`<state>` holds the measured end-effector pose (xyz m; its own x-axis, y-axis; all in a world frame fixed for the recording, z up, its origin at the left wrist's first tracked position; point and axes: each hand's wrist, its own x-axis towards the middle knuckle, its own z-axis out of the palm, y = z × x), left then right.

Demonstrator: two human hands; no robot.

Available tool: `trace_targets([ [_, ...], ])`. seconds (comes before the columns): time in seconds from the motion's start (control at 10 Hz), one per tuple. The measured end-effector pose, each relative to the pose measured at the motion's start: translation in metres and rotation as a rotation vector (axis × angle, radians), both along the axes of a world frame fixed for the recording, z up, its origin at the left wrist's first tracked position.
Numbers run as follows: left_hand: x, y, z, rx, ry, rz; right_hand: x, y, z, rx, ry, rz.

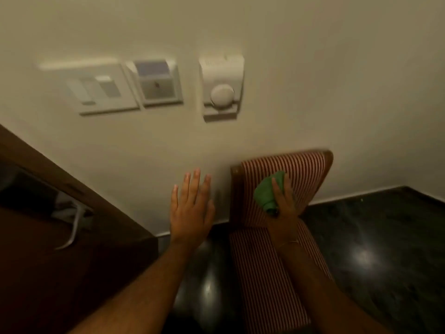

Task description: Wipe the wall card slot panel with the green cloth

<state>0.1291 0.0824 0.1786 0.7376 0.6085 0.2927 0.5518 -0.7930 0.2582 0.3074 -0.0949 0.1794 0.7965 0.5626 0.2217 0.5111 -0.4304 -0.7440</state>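
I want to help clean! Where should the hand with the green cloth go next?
Probably up and to the left. The right hand holds the green cloth low, in front of the striped chair, and the card slot panel sits higher on the wall, untouched.

hotel room | wall card slot panel (157,83), thermostat dial (222,95), striped chair (277,213), polished dark floor (375,249)
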Motion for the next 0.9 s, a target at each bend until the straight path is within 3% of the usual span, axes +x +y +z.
trace_targets([
  [0.1,-0.018,-0.04,-0.093,-0.078,0.221,-0.119,-0.01,-0.043,-0.101,-0.21,0.263,0.047],
  [0.2,-0.04,-0.055,-0.134,-0.083,0.364,-0.161,-0.025,-0.064,-0.152,-0.383,0.35,0.137],
  [0.3,-0.043,-0.059,-0.177,-0.106,0.45,-0.164,-0.023,-0.064,-0.205,-0.508,0.418,0.187],
  [0.5,-0.048,-0.05,-0.22,-0.233,0.579,-0.014,-0.011,-0.022,-0.283,-0.642,0.345,0.173],
  [0.7,-0.052,-0.033,-0.218,-0.239,0.671,0.035,-0.022,-0.012,-0.313,-0.959,0.335,0.255],
  [0.8,-0.051,-0.032,-0.207,-0.256,0.714,0.039,-0.021,-0.02,-0.293,-1.034,0.291,0.332],
  [0.9,-0.06,-0.033,-0.193,-0.253,0.708,0.016,-0.022,-0.023,-0.264,-0.973,0.241,0.36],
])
